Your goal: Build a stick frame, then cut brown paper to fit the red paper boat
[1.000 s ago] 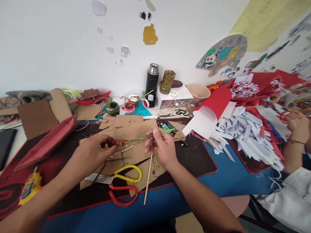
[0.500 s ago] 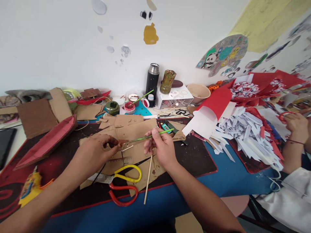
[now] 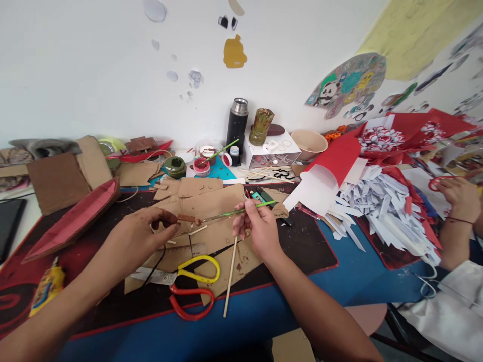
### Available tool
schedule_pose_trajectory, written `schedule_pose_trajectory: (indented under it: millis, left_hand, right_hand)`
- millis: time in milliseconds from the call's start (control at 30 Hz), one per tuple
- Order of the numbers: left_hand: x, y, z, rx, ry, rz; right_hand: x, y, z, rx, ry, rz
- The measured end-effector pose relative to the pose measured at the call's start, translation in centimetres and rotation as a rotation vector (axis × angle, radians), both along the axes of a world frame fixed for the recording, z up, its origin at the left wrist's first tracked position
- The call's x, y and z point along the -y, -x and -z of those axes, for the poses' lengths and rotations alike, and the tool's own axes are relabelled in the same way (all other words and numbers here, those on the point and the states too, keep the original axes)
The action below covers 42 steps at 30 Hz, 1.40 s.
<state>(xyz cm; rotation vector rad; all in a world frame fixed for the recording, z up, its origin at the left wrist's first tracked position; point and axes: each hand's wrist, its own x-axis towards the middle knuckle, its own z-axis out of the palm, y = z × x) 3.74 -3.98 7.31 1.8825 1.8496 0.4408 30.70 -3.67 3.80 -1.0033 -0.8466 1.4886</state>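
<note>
brush in right hand, brown piece at left fingertips

right hand (image 3: 261,232): fingers closed, pinching a green-handled brush (image 3: 226,214) between thumb and forefinger. brush lies near level, bristle end pointing left and meeting the right end of a small brown piece (image 3: 185,218), located above the cardboard (image 3: 213,201) between both hands.

left hand (image 3: 138,234): fingers curled, thumb and forefinger close together beside the left end of the piece; whether they grip it cannot be determined.

obscured items: upper end of a wooden stick (image 3: 230,281) runs behind the right hand's fingers; contact cannot be confirmed. a yellow tool (image 3: 51,286) is partly covered by the left forearm. a black cord (image 3: 154,271) crosses the blades of the scissors (image 3: 192,315). bristles are too small to make out. dark device (image 3: 9,221) is cut off at left edge; co-worker's hand (image 3: 460,196), at right, partly hides red handles (image 3: 434,183).
</note>
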Motion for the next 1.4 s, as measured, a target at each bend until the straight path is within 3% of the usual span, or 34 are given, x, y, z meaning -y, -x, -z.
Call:
schedule_pose_trajectory:
  millis: [433,1400]
  left_hand:
    - [-0.4,-0.6,-1.4,0.058,0.201,-0.086]
    - [-0.3,-0.4,-1.6,0.053,0.212,-0.142]
  right_hand:
    - [0.4,0.5,0.2,-0.026,-0.031,-0.072]
    - [0.3,0.4,0.1,-0.039,-0.028,-0.045]
